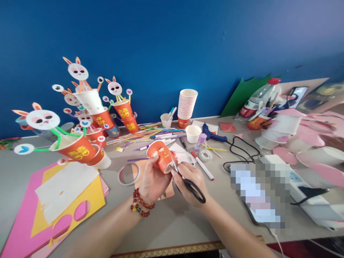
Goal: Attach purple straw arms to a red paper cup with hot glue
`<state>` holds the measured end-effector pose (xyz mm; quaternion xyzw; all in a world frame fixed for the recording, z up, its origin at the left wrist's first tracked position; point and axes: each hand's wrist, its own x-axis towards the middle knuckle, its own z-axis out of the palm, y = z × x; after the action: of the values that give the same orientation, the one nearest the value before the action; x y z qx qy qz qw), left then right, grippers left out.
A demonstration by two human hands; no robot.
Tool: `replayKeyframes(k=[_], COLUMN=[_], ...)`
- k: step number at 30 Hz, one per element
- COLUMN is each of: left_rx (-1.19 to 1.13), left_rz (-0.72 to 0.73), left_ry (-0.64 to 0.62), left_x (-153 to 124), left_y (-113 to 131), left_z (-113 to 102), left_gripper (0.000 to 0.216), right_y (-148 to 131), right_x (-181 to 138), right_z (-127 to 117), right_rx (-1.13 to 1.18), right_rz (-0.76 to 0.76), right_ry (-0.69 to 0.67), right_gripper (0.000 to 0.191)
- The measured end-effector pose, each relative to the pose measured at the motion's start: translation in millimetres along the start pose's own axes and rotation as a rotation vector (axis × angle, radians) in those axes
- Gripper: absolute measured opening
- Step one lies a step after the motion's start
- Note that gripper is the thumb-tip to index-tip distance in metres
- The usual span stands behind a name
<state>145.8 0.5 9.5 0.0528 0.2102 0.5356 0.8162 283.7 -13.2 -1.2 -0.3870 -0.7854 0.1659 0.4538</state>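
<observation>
An orange paper cup [162, 156] lies tilted in my left hand [154, 179], whose fingers wrap round its side. My right hand [192, 181] grips a pair of scissors [194, 189] with black handles. Their blades reach the base end of the cup; whether they cut into it I cannot tell. Under my hands lies a piece of light orange paper [168, 191], partly hidden. A roll of tape [128, 174] rests just left of my left hand. To the right of my right hand are a red marker [202, 166] and a small tape roll [205, 155].
Paper-cup rabbits [43, 120] stand at the left, above coloured paper sheets [29, 200]. Along the back are a cup stack [187, 107], a blue glue gun [212, 135] and a plastic bottle [258, 98]. A phone [259, 200] and a power strip [303, 190] lie at the right.
</observation>
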Motion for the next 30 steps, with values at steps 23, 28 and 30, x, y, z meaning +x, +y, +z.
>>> replayKeyframes(k=[23, 28, 30], left_rx=[0.142, 0.195, 0.211], left_rz=[0.094, 0.18, 0.204], left_ry=[0.06, 0.055, 0.049], left_x=[-2.6, -0.5, 1.0], left_y=[-5.4, -7.7, -7.7], left_z=[6.9, 2.2, 0.1], left_gripper=[0.028, 0.031, 0.029], right_y=[3.1, 4.2, 4.7], right_x=[-2.3, -2.4, -2.4], right_z=[2.0, 3.3, 3.4], right_rx=[-0.164, -0.289, -0.215], right_rz=[-0.105, -0.173, -0.109], right_ry=[0.011, 0.022, 0.015], right_gripper=[0.024, 0.026, 0.026])
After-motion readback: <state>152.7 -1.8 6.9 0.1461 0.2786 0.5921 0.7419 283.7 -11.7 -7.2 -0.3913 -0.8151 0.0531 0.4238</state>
